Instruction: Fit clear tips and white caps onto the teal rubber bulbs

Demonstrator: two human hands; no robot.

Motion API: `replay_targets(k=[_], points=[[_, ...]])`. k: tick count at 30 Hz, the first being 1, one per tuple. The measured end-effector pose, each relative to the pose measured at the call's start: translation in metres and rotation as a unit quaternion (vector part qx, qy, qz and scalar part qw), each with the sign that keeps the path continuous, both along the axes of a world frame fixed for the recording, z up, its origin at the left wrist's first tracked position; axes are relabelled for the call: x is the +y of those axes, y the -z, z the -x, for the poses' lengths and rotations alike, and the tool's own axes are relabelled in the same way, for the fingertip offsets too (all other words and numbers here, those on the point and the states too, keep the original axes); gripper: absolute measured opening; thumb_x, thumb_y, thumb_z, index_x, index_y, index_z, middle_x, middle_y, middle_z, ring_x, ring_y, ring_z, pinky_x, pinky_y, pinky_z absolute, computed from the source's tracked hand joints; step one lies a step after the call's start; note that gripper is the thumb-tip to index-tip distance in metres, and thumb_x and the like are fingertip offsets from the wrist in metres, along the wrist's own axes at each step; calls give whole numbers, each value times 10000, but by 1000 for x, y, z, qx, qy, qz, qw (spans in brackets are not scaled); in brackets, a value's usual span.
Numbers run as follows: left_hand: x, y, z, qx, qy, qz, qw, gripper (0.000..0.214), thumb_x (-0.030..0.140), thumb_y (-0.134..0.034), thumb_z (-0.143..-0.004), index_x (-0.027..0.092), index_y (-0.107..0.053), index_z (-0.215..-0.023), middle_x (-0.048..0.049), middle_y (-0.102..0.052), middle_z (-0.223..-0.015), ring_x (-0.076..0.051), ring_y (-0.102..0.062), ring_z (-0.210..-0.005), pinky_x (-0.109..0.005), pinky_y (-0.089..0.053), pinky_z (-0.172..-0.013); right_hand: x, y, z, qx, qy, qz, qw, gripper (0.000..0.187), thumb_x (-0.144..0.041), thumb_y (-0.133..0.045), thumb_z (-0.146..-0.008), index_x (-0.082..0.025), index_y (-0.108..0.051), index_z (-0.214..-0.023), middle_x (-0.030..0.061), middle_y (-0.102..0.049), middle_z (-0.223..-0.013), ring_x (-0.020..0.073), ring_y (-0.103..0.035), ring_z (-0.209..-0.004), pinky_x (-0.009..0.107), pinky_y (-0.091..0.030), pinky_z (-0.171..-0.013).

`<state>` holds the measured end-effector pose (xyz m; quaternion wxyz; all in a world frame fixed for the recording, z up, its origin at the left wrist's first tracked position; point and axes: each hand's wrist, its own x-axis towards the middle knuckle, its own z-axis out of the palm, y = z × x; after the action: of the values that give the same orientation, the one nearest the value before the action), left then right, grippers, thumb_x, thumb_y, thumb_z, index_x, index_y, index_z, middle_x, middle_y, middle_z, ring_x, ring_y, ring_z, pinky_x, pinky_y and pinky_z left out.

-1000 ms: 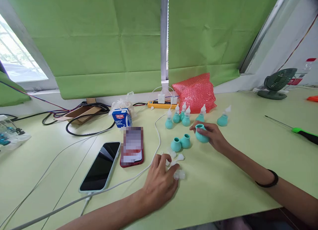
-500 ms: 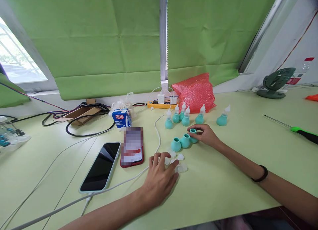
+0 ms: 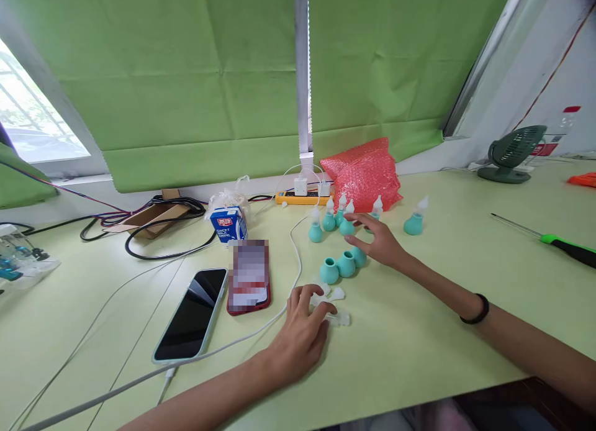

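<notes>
My left hand rests on the table with its fingers bent and apart, its fingertips touching or just over several loose translucent plastic pieces. Beyond them, teal squeeze bulbs with open necks stand in a short row; the farthest one is partly behind my right hand. My right hand hovers over that end with thumb and fingers spread. Its fingertips are close to a teal bulb fitted with a clear nozzle, and no object shows in its grasp. Several more nozzle-topped bulbs stand behind and to the right.
To the left lie two phones and a white cable. Behind stand a blue milk carton, an orange power strip and a red bubble-wrap bag. At right are a screwdriver and a green fan.
My right hand has let go of the farthest open-necked bulb and moved up, its fingers spreading toward the nozzle-topped bulbs. My left hand stays among the plastic pieces, which have shifted slightly.
</notes>
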<state>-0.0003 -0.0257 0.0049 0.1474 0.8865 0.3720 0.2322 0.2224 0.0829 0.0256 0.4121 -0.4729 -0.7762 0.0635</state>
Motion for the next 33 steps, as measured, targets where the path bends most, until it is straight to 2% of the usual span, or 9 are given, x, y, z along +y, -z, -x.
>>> replay_targets(k=[3,7,10,14,19,22,26,30,33], points=[[-2,-5,2,-23,49,1,999,312,11,-356,-747,204,-468,-964,-85,-342,-1125,-203,-310,-1047,-370,-382,-859,1,-20,17,-139,-20,-23,990,573,-368,-497,-754,-272,-290,-1280,62,-500,-1111,235,-457,-1023,380,-375,-836],[-6,-6,1,11,93,-41,995,234,72,-406,-767,200,-500,-940,-90,-340,-1153,-226,-297,-1054,-394,-366,-863,9,-36,40,-258,4,13,966,574,-416,-427,-792,-340,-192,-1310,72,-499,-1054,247,-495,-953,383,-393,-768],[-6,1,-2,51,57,-96,992,196,105,-448,-763,205,-531,-909,-97,-364,-1134,-260,-304,-1019,-453,-359,-814,22,-32,51,-306,17,60,950,523,-440,-403,-794,-316,-277,-1286,92,-500,-1039,259,-502,-931,380,-395,-742],[-3,9,-3,56,-12,-116,992,251,41,-438,-737,214,-560,-870,-85,-397,-1025,-237,-348,-928,-409,-375,-741,39,-15,57,-320,4,85,944,569,-399,-470,-747,-164,-357,-1253,139,-504,-1078,294,-446,-1005,387,-366,-796],[0,9,-2,52,-44,-124,990,280,36,-403,-742,199,-563,-904,-80,-407,-889,-187,-381,-775,-328,-398,-646,41,-5,58,-228,42,-9,973,459,-350,-490,-735,-122,-484,-1133,125,-552,-1013,287,-433,-988,416,-317,-855],[0,9,-2,50,-49,-136,988,261,40,-386,-741,169,-567,-878,-68,-407,-809,-168,-395,-712,-290,-399,-591,30,-17,55,-128,83,-103,983,410,-350,-478,-749,-152,-494,-1108,114,-542,-989,285,-422,-984,438,-313,-850],[1,12,-1,49,-54,-144,987,260,30,-371,-733,167,-570,-830,-58,-409,-775,-155,-403,-669,-272,-393,-555,2,-35,47,29,81,-201,976,427,-348,-485,-742,-184,-398,-1127,101,-462,-1041,261,-413,-988,425,-342,-840],[1,9,-1,-2,-33,-77,996,271,21,-352,-726,161,-536,-866,-63,-415,-817,-153,-436,-724,-274,-415,-614,-39,-20,38,136,-31,-171,975,367,-264,-425,-749,-229,-282,-1085,90,-395,-1032,221,-454,-917,378,-417,-729],[0,2,0,-69,-19,-10,997,219,46,-369,-722,162,-477,-874,-67,-415,-871,-150,-447,-782,-273,-418,-672,-69,3,36,98,-170,-123,973,295,-177,-396,-713,-224,-308,-991,76,-409,-934,210,-468,-827,367,-420,-670]])
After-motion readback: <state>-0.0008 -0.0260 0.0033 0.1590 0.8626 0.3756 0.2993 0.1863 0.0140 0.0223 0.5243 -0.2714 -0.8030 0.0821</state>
